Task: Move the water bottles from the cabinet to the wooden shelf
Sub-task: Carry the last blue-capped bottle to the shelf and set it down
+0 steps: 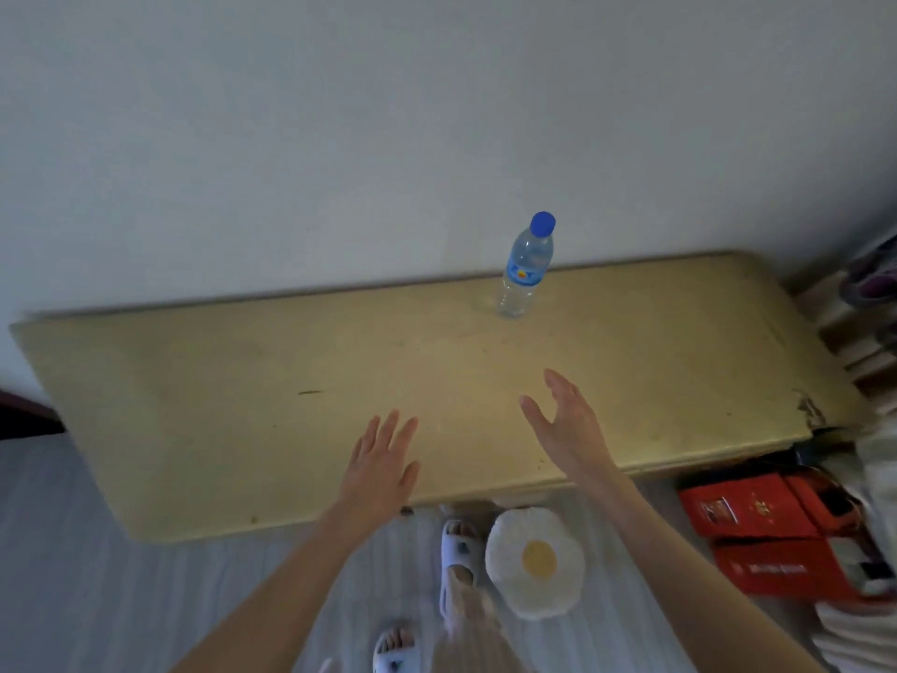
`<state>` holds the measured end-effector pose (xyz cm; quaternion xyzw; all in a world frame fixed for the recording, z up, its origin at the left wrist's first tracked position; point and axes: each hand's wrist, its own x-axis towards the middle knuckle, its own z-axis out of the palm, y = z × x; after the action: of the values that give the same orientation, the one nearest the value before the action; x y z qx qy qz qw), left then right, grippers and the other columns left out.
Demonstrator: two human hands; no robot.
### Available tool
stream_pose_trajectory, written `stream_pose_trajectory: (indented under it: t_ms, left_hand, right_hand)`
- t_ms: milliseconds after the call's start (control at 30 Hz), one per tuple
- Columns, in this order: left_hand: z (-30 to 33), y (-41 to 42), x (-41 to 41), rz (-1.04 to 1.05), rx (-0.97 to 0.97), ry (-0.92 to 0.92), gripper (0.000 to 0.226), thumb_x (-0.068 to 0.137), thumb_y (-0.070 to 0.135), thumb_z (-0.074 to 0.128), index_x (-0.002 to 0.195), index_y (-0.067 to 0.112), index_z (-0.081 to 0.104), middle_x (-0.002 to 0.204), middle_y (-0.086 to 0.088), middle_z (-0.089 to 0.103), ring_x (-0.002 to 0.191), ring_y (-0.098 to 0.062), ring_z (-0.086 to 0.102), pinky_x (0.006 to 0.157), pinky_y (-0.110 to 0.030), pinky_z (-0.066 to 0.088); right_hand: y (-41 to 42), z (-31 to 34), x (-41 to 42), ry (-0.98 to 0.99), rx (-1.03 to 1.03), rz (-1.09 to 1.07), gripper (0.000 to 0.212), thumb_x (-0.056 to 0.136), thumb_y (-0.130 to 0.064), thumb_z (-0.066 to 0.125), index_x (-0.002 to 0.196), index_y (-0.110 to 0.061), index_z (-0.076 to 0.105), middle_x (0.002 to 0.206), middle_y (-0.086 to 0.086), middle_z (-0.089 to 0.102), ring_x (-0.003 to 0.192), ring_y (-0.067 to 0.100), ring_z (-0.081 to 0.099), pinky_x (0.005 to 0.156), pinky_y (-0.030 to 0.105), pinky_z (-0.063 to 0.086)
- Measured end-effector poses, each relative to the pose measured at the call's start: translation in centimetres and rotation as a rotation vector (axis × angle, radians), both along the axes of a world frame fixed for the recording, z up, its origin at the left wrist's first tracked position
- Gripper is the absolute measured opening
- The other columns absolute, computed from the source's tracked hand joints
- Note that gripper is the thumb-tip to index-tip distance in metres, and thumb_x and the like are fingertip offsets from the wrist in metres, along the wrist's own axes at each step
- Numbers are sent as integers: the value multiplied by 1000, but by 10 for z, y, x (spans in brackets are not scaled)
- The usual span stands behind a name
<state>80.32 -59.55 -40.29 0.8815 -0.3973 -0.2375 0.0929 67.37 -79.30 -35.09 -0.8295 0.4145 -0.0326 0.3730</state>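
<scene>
Both our bare hands hovered with grips apart, holding nothing: left hand (383, 466) flat with fingers spread, right hand (563, 425) cupped edge-on. Beneath them lay the pale wooden shelf (242, 405). Well beyond our right hand, the clear blue-capped water bottle (524, 269) stood upright near the white wall (340, 138).

Bare forearms without sleeves, pale blue open-toed slippers (458, 551), light striped trousers (473, 619)

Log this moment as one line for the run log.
bottle: upright on shelf, near wall | left hand: open, empty | right hand: open, empty, short of bottle
</scene>
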Motion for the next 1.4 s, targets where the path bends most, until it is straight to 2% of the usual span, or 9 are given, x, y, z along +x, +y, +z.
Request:
stream_pose_trajectory:
  t_ms: [233, 400, 533, 733, 900, 1100, 1200, 1300, 1400]
  left_hand:
    - [-42, -88, 58, -21, 172, 50, 65, 93, 31, 41, 144, 25, 1, 156, -5, -1, 142, -28, 2, 114, -42, 11]
    - [-65, -126, 88, -7, 254, 39, 80, 87, 42, 50, 143, 32, -7, 154, -2, -15, 142, -28, -10, 112, -55, 4]
    - [-77, -122, 95, 25, 330, 143, 88, 81, 46, 57, 143, 35, -4, 153, 1, -20, 140, -27, -17, 110, -61, 5]
    - [-75, -124, 105, 9, 358, 167, 87, 81, 41, 61, 142, 37, -2, 154, 4, -18, 141, -24, -14, 111, -59, 10]
    - [-72, -121, 116, -44, 359, 222, 76, 87, 40, 53, 143, 36, 2, 154, 5, -17, 142, -22, -12, 110, -56, 12]
    - [-63, -119, 126, -160, 337, 223, 60, 93, 38, 41, 144, 27, 11, 156, -2, -2, 142, -24, 3, 112, -49, 19]
    - [-56, -117, 116, -237, 209, 197, 56, 93, 34, 42, 143, 21, 19, 154, -7, 13, 141, -25, 12, 113, -44, 19]
    - [-47, -113, 92, -340, 35, 234, 52, 92, 26, 47, 139, 14, 29, 149, -16, 25, 138, -29, 21, 113, -36, 20]
    - [-32, -110, 52, -480, -54, 290, 48, 90, 20, 51, 135, 9, 37, 144, -20, 35, 135, -31, 28, 112, -34, 22]
  right_hand:
    - [-106, -39, 92, -37, 167, -143, 65, 83, -31, 63, 135, -6, 34, 133, 14, 47, 121, 27, 47, 103, 41, 36]
    - [-148, -61, 127, -202, 201, -245, 85, 71, -45, 69, 139, -16, 27, 143, 0, 37, 129, 14, 37, 104, 33, 35]
    - [-156, -70, 146, -392, 227, -273, 54, 72, -21, 75, 116, -25, 44, 111, -15, 54, 99, -9, 51, 82, 5, 36]
    - [-156, -67, 152, -455, 219, -345, 47, 71, -14, 76, 109, -21, 47, 100, -19, 55, 88, -16, 53, 91, 24, 46]
    - [-138, -61, 124, -422, 221, -391, 54, 68, -12, 78, 115, -14, 51, 107, -5, 59, 92, -2, 58, 93, 30, 49]
    - [-88, -44, 61, -341, 115, -505, 45, 69, -15, 78, 105, -20, 50, 91, -20, 56, 89, 13, 61, 79, 25, 51]
    - [-50, -29, 21, -330, 46, -665, 45, 67, -22, 79, 101, -20, 50, 87, -15, 57, 79, 5, 59, 61, 6, 42]
    - [-6, -12, -24, -361, -3, -849, 48, 66, -26, 80, 102, -19, 49, 90, -12, 59, 79, -7, 54, 58, 3, 41]
    - [43, 5, -76, -395, -63, -1048, 50, 65, -25, 81, 103, -17, 47, 88, -13, 58, 78, -3, 55, 59, 6, 42]
